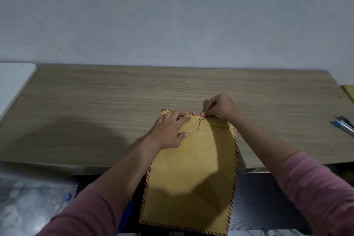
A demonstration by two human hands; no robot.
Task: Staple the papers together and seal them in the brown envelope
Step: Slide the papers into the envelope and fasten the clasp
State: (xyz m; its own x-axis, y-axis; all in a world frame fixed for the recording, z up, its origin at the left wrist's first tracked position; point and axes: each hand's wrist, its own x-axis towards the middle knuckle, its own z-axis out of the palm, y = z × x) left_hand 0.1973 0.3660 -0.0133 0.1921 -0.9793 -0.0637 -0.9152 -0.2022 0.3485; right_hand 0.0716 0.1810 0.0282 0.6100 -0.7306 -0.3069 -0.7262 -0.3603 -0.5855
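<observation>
The right hand [222, 106] makes a closed pinch grip, thumb and forefinger tips pressed together at the top edge of the brown envelope [191, 168], just right of the closure. What it pinches is too fine to make out; it looks like the free end of the string tie [199, 125], which runs as a thin line between two small metal fasteners near the flap. The left hand [170, 132] lies flat and open on the envelope's upper left, fingers spread toward the fastener, thumb out to the side, gripping nothing and simply pressing down.

To do this sealing step well, the flat hand should keep the flap pinned so the paper cannot lift or skid, while the pinching hand holds the string taut and winds it close under the fastener head; slack would probably let the loops slip off.

The envelope is mustard brown, edged in red, dark and pale diagonal stripes, with the flap folded down at the far end. It lies lengthwise across the near edge of the wooden bench [95, 101], its lower half overhanging toward the person. No papers show, so they are presumably inside.
</observation>
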